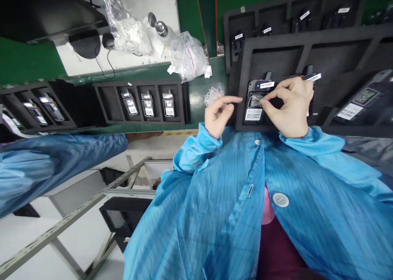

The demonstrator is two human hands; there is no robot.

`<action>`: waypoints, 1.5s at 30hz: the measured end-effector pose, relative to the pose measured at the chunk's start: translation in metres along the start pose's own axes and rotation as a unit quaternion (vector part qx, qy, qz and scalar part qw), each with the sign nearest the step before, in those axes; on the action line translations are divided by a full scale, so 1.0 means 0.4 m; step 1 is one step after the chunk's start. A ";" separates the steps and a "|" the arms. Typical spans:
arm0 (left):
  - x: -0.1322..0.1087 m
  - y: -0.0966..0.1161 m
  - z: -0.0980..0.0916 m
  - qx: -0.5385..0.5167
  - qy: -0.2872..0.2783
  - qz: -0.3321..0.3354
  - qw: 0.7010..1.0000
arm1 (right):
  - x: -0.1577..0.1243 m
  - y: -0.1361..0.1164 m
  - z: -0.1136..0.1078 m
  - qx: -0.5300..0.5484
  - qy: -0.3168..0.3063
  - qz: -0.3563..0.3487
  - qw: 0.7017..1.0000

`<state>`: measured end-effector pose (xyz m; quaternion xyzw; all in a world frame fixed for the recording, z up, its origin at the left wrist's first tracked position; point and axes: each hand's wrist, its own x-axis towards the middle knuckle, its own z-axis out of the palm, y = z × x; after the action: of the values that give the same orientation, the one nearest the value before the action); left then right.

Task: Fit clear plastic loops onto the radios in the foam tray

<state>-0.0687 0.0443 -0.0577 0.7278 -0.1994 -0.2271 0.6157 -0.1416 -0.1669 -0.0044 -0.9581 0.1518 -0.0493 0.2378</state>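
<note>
A black handheld device (254,104) lies back-up in a slot of a black foam tray (337,46), with white barcode labels on it. My right hand (293,108) is over it, thumb and forefinger pinched at the device's open back on something too small to make out. A black piece with a white label (311,76) sticks out behind its fingers. My left hand (218,115) is just left of the tray, its forefinger stretched to the device's edge and the other fingers loosely curled, holding nothing. My blue coat fills the lower frame.
More foam trays (139,102) holding similar labelled devices sit to the left and behind on the green bench. Clear plastic bags (188,57), a white wad (214,94) and a metal-capped bottle (161,28) lie beyond. Another person's blue sleeve (46,169) reaches in at the left.
</note>
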 end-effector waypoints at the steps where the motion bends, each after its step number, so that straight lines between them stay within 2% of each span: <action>1: -0.007 0.000 0.008 0.039 -0.014 0.034 0.999 | 0.002 0.008 0.009 -0.013 0.002 -0.001 1.000; 3: -0.014 0.004 0.021 0.127 -0.043 0.093 0.987 | 0.003 0.013 0.010 -0.028 0.001 -0.011 1.000; 5: -0.012 0.007 0.029 0.226 -0.086 0.119 0.963 | 0.002 0.010 -0.003 -0.037 -0.014 -0.022 0.999; 8: -0.001 0.006 0.032 0.333 -0.133 0.113 0.927 | 0.001 -0.002 -0.023 -0.044 -0.031 -0.014 0.998; 11: 0.006 -0.001 0.030 0.377 -0.158 0.112 0.906 | 0.002 -0.013 -0.031 -0.026 -0.034 -0.001 0.999; 15: 0.005 -0.010 0.029 0.394 -0.163 0.123 0.896 | 0.005 -0.020 -0.030 0.012 -0.037 -0.010 0.999; 19: 0.001 -0.015 0.031 0.378 -0.162 0.109 0.905 | 0.010 -0.009 -0.014 -0.007 -0.046 0.011 0.999; 22: -0.001 -0.016 0.031 0.367 -0.167 0.099 0.910 | 0.010 0.003 -0.002 -0.022 -0.044 -0.008 0.999; 25: 0.001 -0.016 0.031 0.382 -0.179 0.104 0.901 | 0.006 0.011 0.001 -0.023 -0.043 -0.026 0.998; 30: 0.005 -0.010 0.037 0.411 -0.192 0.099 0.886 | 0.001 0.021 -0.008 -0.042 -0.037 -0.014 0.998; 34: 0.001 -0.008 0.037 0.415 -0.189 0.103 0.884 | -0.025 0.036 -0.024 -0.072 -0.016 -0.051 0.996; 40: -0.004 -0.012 0.033 0.408 -0.191 0.107 0.886 | -0.084 0.060 -0.027 -0.114 -0.030 -0.147 0.982; 45: -0.007 -0.009 0.040 0.432 -0.169 0.081 0.882 | -0.108 0.065 -0.020 -0.095 -0.064 -0.118 0.986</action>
<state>-0.0800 0.0336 -0.0633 0.8534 -0.4370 -0.1878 0.2134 -0.1909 -0.1787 -0.0107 -0.9887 0.0267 -0.0013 0.1472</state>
